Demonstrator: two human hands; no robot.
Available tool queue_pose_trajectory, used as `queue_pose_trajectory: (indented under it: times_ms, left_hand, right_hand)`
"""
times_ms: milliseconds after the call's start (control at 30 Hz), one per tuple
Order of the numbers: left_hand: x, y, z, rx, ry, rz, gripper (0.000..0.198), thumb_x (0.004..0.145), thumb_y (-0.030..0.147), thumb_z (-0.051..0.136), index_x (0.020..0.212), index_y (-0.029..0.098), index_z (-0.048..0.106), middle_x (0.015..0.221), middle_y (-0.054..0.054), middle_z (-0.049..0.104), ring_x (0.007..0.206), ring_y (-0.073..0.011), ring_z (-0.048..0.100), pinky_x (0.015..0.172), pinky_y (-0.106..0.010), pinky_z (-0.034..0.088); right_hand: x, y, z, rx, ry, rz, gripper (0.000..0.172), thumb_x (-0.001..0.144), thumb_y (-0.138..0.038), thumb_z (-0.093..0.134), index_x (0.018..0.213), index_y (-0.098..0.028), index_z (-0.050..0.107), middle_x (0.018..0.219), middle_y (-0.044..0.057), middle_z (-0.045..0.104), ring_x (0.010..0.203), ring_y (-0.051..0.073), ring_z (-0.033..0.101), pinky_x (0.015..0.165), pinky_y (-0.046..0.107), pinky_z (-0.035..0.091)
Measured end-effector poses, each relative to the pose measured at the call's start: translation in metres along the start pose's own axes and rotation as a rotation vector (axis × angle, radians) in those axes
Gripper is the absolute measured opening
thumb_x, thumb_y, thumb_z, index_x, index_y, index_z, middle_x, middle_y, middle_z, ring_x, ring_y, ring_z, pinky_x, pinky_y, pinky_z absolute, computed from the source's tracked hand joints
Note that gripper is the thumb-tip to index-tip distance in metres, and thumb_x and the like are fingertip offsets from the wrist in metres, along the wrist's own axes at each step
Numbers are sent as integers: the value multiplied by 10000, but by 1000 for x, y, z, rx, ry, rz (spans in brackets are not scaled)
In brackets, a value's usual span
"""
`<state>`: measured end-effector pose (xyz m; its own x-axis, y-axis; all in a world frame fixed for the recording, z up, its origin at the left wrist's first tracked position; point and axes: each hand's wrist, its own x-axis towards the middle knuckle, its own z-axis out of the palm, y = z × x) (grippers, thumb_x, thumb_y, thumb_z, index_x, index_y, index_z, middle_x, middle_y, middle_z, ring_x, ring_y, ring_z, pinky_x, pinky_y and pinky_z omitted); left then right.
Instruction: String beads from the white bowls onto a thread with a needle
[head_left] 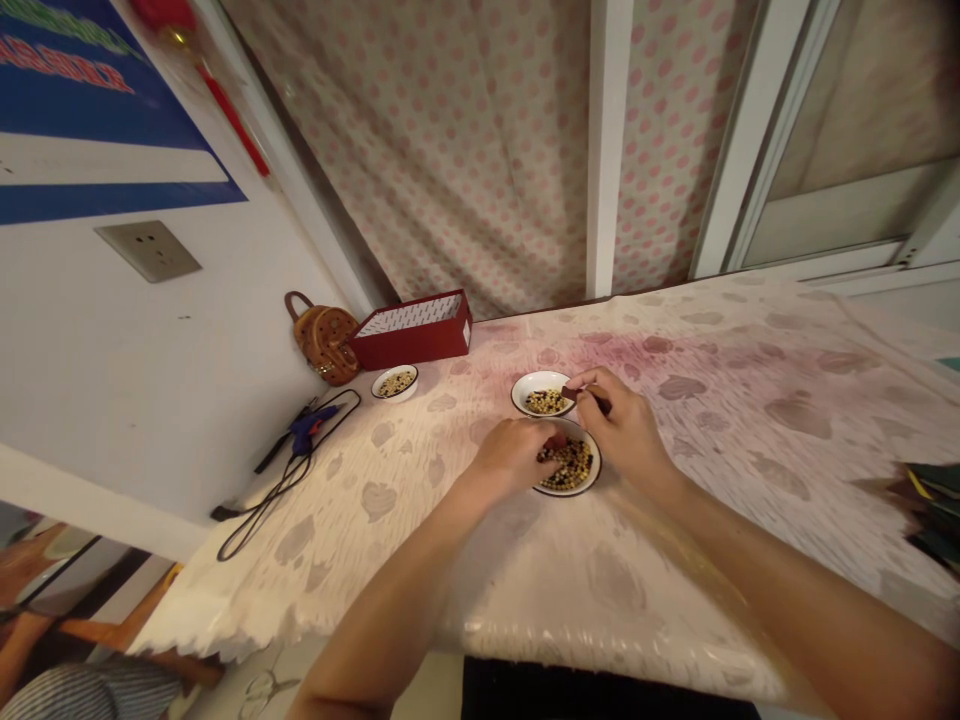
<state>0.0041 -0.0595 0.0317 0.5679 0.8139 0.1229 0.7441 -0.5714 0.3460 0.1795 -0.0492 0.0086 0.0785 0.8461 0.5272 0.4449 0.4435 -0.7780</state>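
Mixed beans (570, 465) fill a white dish (595, 470), with the left hand (510, 460) curled into them. Apart from it, just right of that hand, the right hand (622, 425) pinches a dark piece (576, 394) beside a smaller bean-filled bowl (517, 395) on the tabletop (420, 570).

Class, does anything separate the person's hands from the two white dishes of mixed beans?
Nothing visible: the left hand is over the larger black-rimmed white dish, the right hand at the smaller white dish's rim.
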Motion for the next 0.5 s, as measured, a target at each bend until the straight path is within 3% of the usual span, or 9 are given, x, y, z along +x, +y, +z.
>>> queue_pose_trajectory:
  times_ms: [300,500]
  left_hand:
    - [2,-7,9,-250,145,-24,210,777,44,622,869,202,724,825,-26,737,732,-178,650,707,-291,487]
    - [11,-16,14,-847,225,-119,233,770,34,659,963,163,678,840,-24,704,778,-134,657,766,-261,505]
  right_hand:
    - [0,0,0,15,4,-11,161,904,-257,480,967,-231,626,743,11,712,620,178,634,619,298,435]
    - [0,1,-1,20,-4,4,152,906,-275,490,974,-231,618,787,19,725,645,182,653,637,305,446]
